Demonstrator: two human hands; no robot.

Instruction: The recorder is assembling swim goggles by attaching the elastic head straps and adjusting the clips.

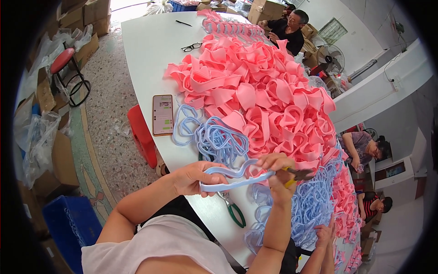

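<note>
A light blue rubbery loop (pixel 235 186) is stretched between my two hands above the table. My left hand (pixel 195 178) is closed round its left end, thumb on top. At the other end, the fingers of my right hand (pixel 279 176) pinch the band. The same hand also holds yellow-handled pliers (pixel 289 183), their dark jaws pointing right. Beyond my hands lies a tangled heap of blue loops (pixel 221 141). A large pile of soft pink bands (pixel 273 109) rises behind it. Green-handled pliers (pixel 236 214) rest on the table below the loop.
The white table (pixel 146 55) carries a phone (pixel 163 115), glasses (pixel 191 47) and a pen (pixel 183 23). Another blue heap (pixel 312 201) lies at right, near a co-worker's hands (pixel 324 234). Other people sit around the table. A red stool (pixel 141 134) and blue crate (pixel 73 228) stand left.
</note>
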